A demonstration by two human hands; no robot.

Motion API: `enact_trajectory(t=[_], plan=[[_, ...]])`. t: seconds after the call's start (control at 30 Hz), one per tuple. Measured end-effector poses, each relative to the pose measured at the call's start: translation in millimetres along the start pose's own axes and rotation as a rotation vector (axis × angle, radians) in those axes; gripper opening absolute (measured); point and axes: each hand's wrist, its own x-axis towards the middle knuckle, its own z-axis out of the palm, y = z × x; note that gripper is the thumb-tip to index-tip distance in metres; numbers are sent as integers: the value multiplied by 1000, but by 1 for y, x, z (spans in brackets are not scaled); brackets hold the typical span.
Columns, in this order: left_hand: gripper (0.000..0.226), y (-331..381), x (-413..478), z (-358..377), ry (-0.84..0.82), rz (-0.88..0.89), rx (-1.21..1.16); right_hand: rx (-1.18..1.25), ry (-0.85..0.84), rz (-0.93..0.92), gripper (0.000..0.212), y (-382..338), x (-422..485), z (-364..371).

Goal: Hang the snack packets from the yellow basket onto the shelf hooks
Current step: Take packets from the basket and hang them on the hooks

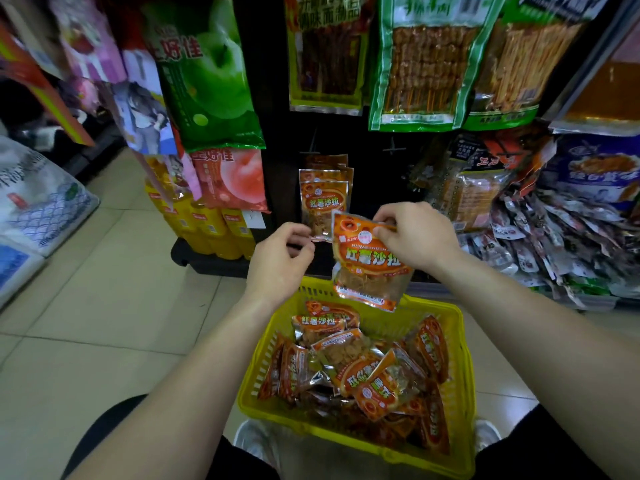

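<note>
Hung packets [323,199] on the far shelf [273,150] are being steadied by the left hand [280,258], whose curled fingers seem to be pinching their lower edge, probably to hold them aside. Just right, the right hand [415,237] is pinching one packet [370,268] by its top, letting it dangle upright for hooking. Spare packets [360,368] are lying heaped in the near basket [460,341], within easy reach.

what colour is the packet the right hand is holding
The packet is orange and red with silver edges, best in the head view.
</note>
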Motion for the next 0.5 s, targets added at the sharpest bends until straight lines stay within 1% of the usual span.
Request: enact_trajectory(t=[0.13,0.27,0.37,0.5], plan=[[24,-30,2,5,-113,-69,105,-4,108,50,18,-5,31,18],[34,-56,16,22,-220,-123,146,-83,149,12,22,-4,79,46],[38,-77,38,34,-257,-145,214,-120,137,21,23,1,118,76],[33,-113,79,55,-289,-206,267,-159,51,54,23,14,167,128]])
